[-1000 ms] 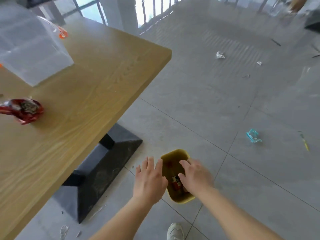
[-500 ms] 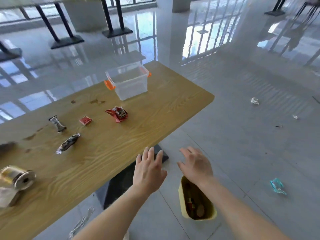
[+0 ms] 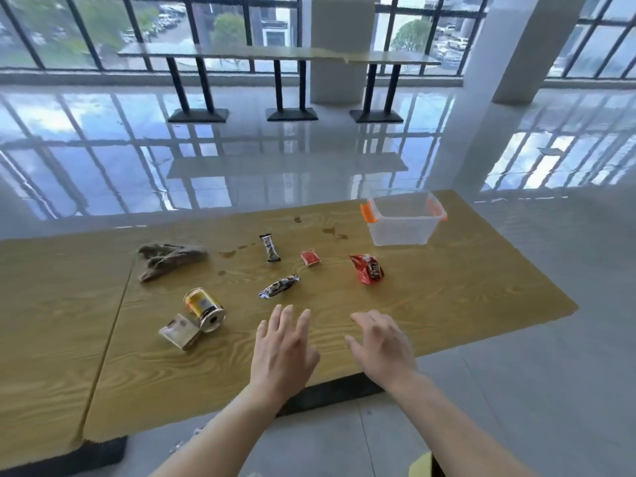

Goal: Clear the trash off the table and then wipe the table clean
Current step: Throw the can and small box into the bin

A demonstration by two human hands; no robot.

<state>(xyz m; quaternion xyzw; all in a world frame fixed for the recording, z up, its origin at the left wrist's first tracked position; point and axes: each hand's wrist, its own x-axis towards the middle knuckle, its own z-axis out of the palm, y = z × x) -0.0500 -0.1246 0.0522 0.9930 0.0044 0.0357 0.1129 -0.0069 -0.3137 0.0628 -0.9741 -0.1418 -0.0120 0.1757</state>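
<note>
Head view: both hands' fingers spread, empty, above tabletop point(image 3: 447, 304); dark wrapper point(image 3: 278, 286), probably light and crinkly, pinches best mid-length.

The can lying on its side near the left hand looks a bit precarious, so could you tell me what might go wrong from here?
The can lies on its side, so a nudge could roll it along the table. The brown spills sit among the wrappers, so wiping with the cloth before clearing could smear them. Both the left hand and right hand are open and empty.
</note>
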